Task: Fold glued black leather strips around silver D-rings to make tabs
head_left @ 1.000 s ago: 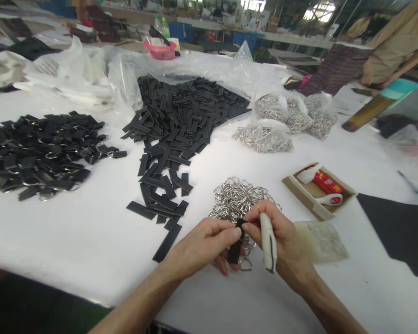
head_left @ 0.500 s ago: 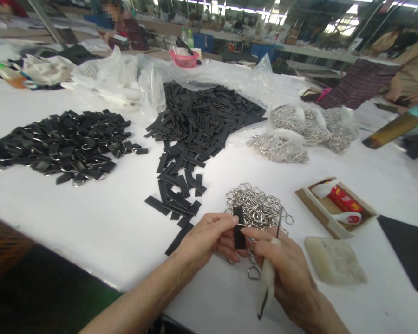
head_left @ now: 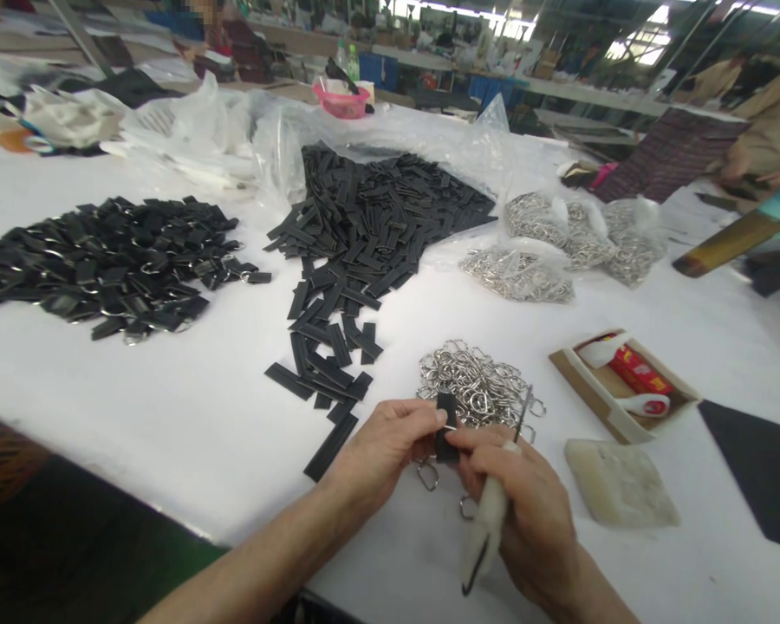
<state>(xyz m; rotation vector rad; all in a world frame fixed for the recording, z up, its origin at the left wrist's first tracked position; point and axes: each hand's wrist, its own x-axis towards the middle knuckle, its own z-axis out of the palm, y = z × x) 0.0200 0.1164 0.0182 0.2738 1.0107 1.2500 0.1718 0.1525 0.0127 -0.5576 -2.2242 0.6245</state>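
Note:
My left hand [head_left: 383, 446] pinches a short black strap piece [head_left: 446, 426] with a metal D-ring hanging under it. My right hand [head_left: 520, 503] is closed too: its fingertips press on the same strap piece, and a white-wrapped tool [head_left: 487, 529] with a dark tip lies across the palm. Both hands hover just in front of a loose heap of silver D-rings [head_left: 474, 386] on the white table [head_left: 169, 416]. Flat black strips [head_left: 325, 364] trail down from a big black pile [head_left: 377, 217] to my left hand.
A heap of black pieces fitted with rings [head_left: 104, 269] lies at the left. Bags of silver rings [head_left: 559, 243] sit at the back right. A cardboard box [head_left: 617, 381] with a red item and a pale pad [head_left: 620, 485] lie to the right. Another person's arm [head_left: 760, 147] shows far right.
The strap piece has been folded shorter between my fingers, with the ring now hanging below my left hand. The white tool swung from upright to pointing down toward me. The view shifted left.

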